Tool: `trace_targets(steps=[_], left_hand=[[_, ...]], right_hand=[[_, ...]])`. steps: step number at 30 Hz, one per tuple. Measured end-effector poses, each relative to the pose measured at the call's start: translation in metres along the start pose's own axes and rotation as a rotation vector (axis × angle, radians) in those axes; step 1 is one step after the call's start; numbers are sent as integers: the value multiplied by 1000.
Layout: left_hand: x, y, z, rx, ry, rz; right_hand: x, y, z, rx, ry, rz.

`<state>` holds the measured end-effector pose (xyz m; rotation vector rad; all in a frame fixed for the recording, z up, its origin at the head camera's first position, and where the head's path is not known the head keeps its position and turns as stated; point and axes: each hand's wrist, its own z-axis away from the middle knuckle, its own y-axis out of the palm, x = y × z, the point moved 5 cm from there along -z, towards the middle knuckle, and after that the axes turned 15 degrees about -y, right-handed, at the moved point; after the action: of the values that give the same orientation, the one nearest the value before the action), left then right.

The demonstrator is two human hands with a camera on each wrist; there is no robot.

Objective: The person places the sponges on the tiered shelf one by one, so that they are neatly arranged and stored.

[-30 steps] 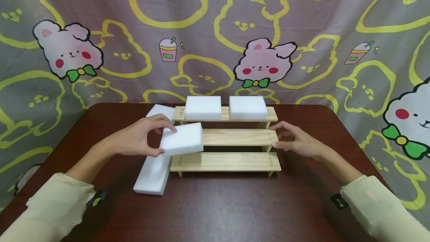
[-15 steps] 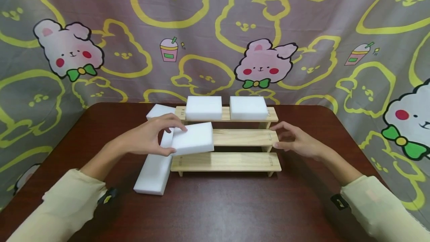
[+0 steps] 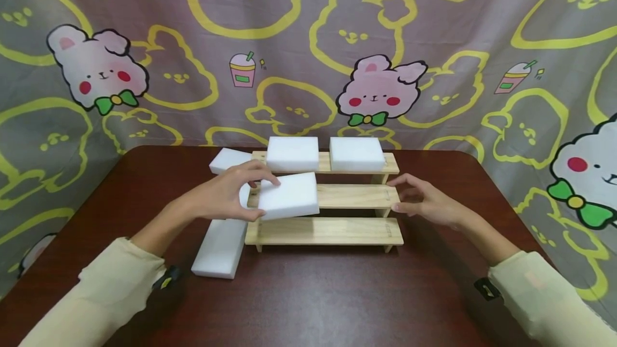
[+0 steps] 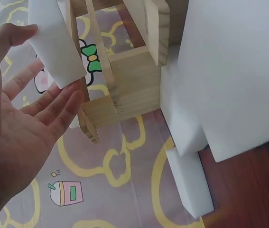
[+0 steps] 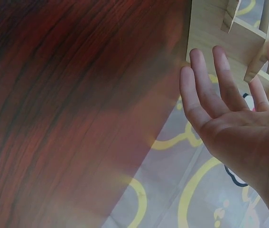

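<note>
My left hand [image 3: 219,191] pinches a white foam block [image 3: 289,195] between thumb and fingertips. The block hangs slightly tilted over the left half of the middle step of a three-step wooden display stand [image 3: 354,196]. In the left wrist view the thumb lies on one side of the block [image 4: 56,42], the fingertips at its lower end. My right hand [image 3: 431,205] holds the right end of the middle step, thumb at the front corner and index finger at the back. Its other fingers [image 5: 227,78] stretch out loosely in the right wrist view.
Two white foam blocks [image 3: 292,153] sit side by side on the top step. More white foam blocks [image 3: 222,250] lie in a row on the dark red-brown table [image 3: 308,304] left of the stand, partly hidden by the left hand. A patterned curtain [image 3: 299,42] hangs behind.
My left hand has carried the foam block to the right and slightly up, from the left end of the stand to over the middle step. The right hand has stayed put.
</note>
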<state>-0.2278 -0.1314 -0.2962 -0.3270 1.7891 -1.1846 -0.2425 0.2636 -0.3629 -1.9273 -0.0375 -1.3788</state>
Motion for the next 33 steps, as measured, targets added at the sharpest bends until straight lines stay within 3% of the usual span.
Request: trace_targets(steps=[7,26,33], left_hand=[[-5,5,-5,-6,20,31],[-31,22,-24,0,22,-10],[-42,31,-34,10,71,-16]], right_hand=[[-1,-1,0,0,11,-1],[4,0,0,-2,-10,-23],[3,-1,-2,-4,-30,-25]])
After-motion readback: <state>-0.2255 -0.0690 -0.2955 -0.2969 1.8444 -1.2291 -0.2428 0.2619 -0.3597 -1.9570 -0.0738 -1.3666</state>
